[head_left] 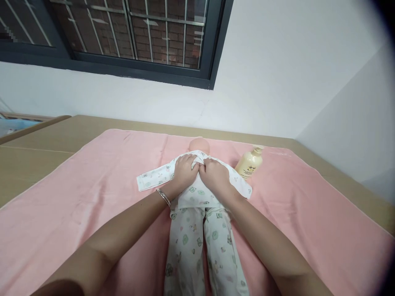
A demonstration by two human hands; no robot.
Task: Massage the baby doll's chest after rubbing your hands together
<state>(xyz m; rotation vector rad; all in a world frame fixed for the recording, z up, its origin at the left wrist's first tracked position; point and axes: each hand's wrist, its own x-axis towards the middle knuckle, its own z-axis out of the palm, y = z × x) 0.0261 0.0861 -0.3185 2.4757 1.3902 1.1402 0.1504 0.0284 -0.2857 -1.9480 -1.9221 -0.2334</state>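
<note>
big pink blanket [77, 213] covers most of a tan bed surface [40, 144], pushed up against a white wall [277, 61] with a dark-framed window [123, 37] showing brick and bars outside.

on the blanket, pretty much dead centre, lies a baby doll [197, 222] on its back, head [199, 145] toward the wall, legs pointing back at the camera. it's wearing a white printed outfit [191, 238] with little green and brown figures, sleeves spread out to both sides.

both hands are on the doll's chest, right up at the collar. left hand [184, 170] is closed, pinching a bunch of the top's fabric near the neckline. right hand [216, 174] is closed on the fabric just beside it, knuckles touching the left's. so both are grasping the top, not loose.

cream pump bottle [249, 163] lies on the blanket just right of the doll's shoulder, near the sleeve.

thin silver bangle [163, 197] on the left wrist.
</note>
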